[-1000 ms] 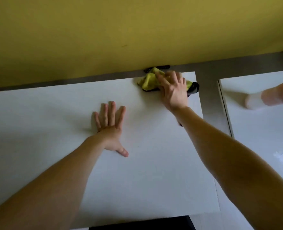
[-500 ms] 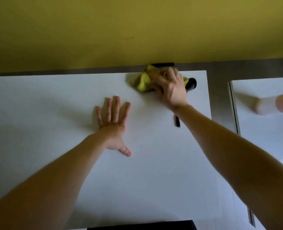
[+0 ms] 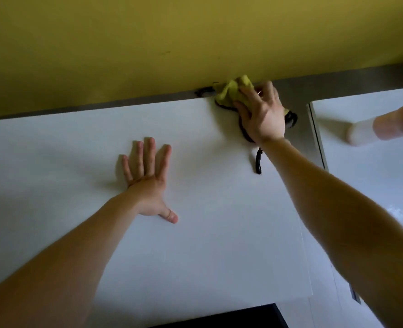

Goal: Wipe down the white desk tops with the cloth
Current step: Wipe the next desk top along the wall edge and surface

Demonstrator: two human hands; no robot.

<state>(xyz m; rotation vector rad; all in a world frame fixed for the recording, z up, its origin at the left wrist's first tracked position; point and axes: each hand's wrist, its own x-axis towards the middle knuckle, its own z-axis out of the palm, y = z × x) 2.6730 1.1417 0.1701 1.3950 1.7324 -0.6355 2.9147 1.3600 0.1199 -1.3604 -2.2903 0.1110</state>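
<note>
A crumpled yellow cloth point(image 3: 230, 92) lies at the far right corner of the white desk top point(image 3: 195, 233), bunched up over the back edge. My right hand point(image 3: 262, 114) lies on top of it with the fingers curled over the cloth, pressing it down. Spread flat with straight fingers, my left hand point(image 3: 148, 181) rests on the middle of the desk. A second white desk top point(image 3: 373, 176) stands to the right across a narrow gap.
A black cord point(image 3: 258, 164) trails on the desk under my right wrist, and another black piece point(image 3: 204, 91) sits at the back edge. A white and pink bottle point(image 3: 385, 126) lies on the right desk. A yellow wall point(image 3: 195, 39) rises behind.
My right hand has pushed the cloth back and slightly right, so it now bunches over the desk's back edge. My left hand stays flat in the same spot.
</note>
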